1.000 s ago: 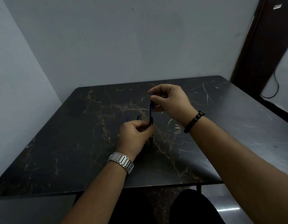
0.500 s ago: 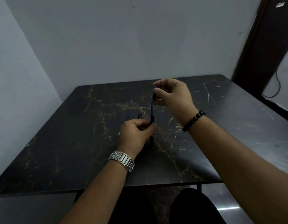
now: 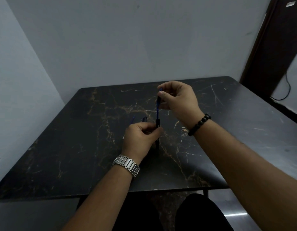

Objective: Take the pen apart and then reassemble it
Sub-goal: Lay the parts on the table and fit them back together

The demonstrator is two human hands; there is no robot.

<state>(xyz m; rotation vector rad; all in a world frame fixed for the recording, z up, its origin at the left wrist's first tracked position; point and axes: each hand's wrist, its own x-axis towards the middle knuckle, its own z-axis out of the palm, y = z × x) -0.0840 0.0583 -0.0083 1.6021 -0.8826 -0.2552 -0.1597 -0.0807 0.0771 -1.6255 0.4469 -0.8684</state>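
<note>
My left hand point(image 3: 141, 137) grips a dark pen barrel point(image 3: 157, 134) that stands nearly upright above the table. A thin blue refill point(image 3: 158, 112) sticks up out of the barrel's top. My right hand point(image 3: 177, 97) pinches the refill's upper end, where a short dark piece sits on it. Behind my left hand lie two loose parts on the table: a blue refill-like stick point(image 3: 132, 120) and a small dark piece point(image 3: 145, 119), both partly hidden by my knuckles.
The black marble-patterned table point(image 3: 77, 155) fills the middle of the view, its front edge close to my knees. Grey walls stand behind and to the left. A dark door frame point(image 3: 269, 47) and a hanging cable point(image 3: 287, 87) are at the right.
My right hand has risen and drifted right with the refill's top, so more blue refill shows above the barrel. My left hand has stayed put on the barrel.
</note>
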